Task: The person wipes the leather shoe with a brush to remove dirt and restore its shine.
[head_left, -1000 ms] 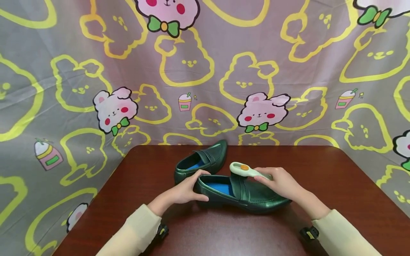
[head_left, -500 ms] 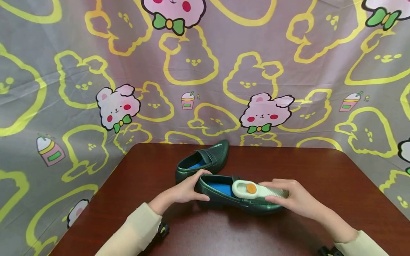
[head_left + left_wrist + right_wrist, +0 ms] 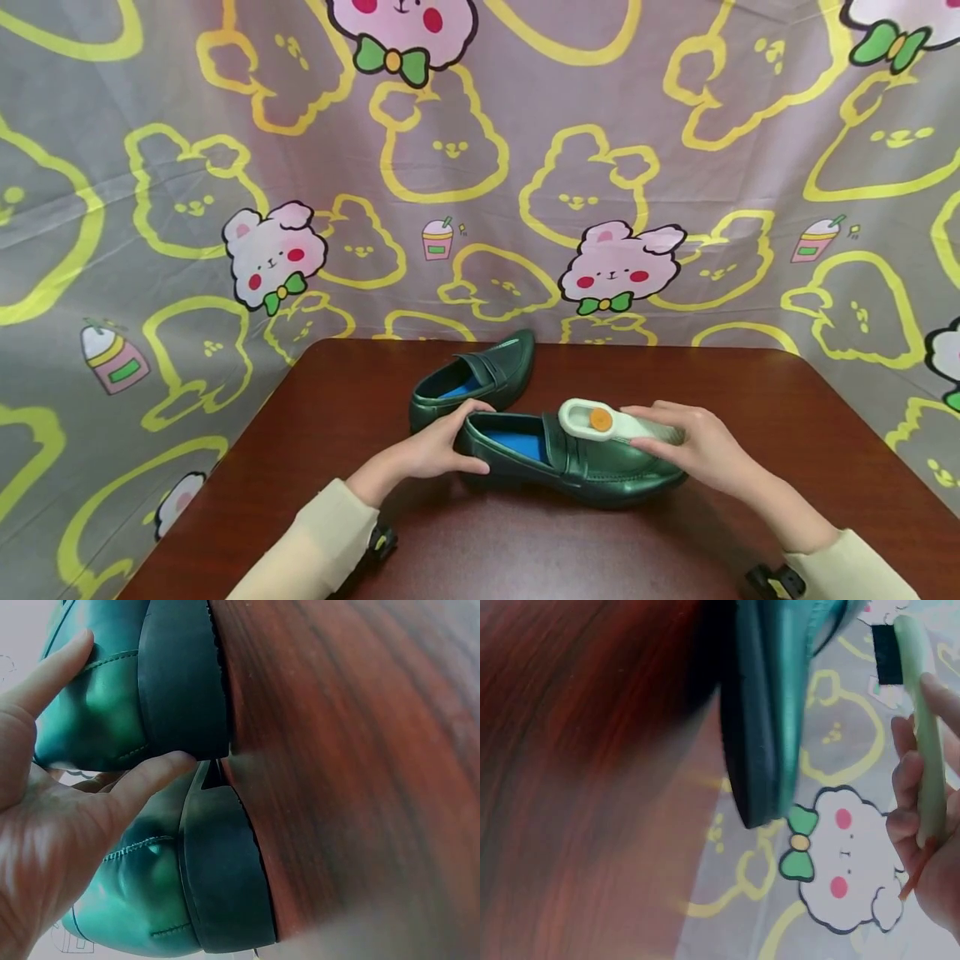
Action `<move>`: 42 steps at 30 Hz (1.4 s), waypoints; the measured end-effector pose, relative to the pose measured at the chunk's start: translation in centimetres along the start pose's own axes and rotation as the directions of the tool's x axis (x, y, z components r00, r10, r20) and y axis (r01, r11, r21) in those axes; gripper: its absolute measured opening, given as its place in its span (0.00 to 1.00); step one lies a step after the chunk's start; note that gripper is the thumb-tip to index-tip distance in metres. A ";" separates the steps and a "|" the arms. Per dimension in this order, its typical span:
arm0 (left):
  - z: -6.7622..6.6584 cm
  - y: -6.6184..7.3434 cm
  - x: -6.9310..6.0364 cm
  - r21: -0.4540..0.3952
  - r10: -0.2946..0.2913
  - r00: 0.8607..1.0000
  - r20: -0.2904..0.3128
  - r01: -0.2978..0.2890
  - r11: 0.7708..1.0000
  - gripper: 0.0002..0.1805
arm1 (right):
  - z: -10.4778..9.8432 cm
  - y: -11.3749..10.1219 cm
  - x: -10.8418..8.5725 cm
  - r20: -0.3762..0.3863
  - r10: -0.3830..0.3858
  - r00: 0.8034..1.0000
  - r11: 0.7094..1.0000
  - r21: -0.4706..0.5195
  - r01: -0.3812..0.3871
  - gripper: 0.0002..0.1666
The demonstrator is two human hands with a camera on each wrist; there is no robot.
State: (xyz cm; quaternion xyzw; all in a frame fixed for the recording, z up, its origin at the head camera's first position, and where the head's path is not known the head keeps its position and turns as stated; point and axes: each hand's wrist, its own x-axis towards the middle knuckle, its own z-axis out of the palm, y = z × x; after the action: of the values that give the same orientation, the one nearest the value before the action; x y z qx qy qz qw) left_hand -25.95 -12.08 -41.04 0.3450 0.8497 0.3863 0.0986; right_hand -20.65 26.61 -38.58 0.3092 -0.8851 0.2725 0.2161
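Observation:
Two dark green loafers are on the table. My left hand (image 3: 435, 443) grips the heel of the front loafer (image 3: 622, 483), thumb on its near side, fingers at the back. My right hand (image 3: 708, 446) holds a pale green brush (image 3: 626, 425) with an orange button above that loafer's toe part. In the right wrist view the fingers wrap round the brush handle (image 3: 928, 772), and its dark bristles (image 3: 887, 656) stand apart from the loafer (image 3: 769, 720). The left wrist view shows both heels, with the left hand (image 3: 67, 825) against the gripped one (image 3: 97, 697).
Behind the gripped loafer stands the other loafer (image 3: 502, 371), its toe pointing to the back right. Both are on a reddish-brown table (image 3: 360, 375). A patterned cloth (image 3: 480, 208) hangs along the table's back edge and around the sides.
Over the last second my right hand and the brush have moved right, first down over the front loafer, then slightly up. The left hand keeps its grip on the heel.

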 end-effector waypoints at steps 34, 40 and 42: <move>0.1 0.0 0.2 -0.013 -0.019 1.000 0.018 0.019 1.000 0.40 | 0.5 -0.7 -3.0 0.118 -0.189 0.975 0.974 0.147 0.171 0.24; 0.1 0.0 0.1 -0.012 -0.013 1.000 0.017 0.013 1.000 0.39 | 0.6 0.1 -2.2 0.067 -0.189 0.980 0.956 0.240 0.168 0.26; 0.1 -0.1 0.0 -0.008 -0.011 1.000 0.015 0.011 1.000 0.39 | 0.4 0.4 -1.7 0.057 -0.153 0.987 0.963 0.232 0.136 0.25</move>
State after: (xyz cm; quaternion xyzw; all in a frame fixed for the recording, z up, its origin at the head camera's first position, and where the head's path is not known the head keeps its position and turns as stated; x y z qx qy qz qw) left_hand -25.98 -12.04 -41.13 0.3425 0.8494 0.3866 0.1084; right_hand -19.78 27.37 -40.00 0.4057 -0.8306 0.3436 0.1656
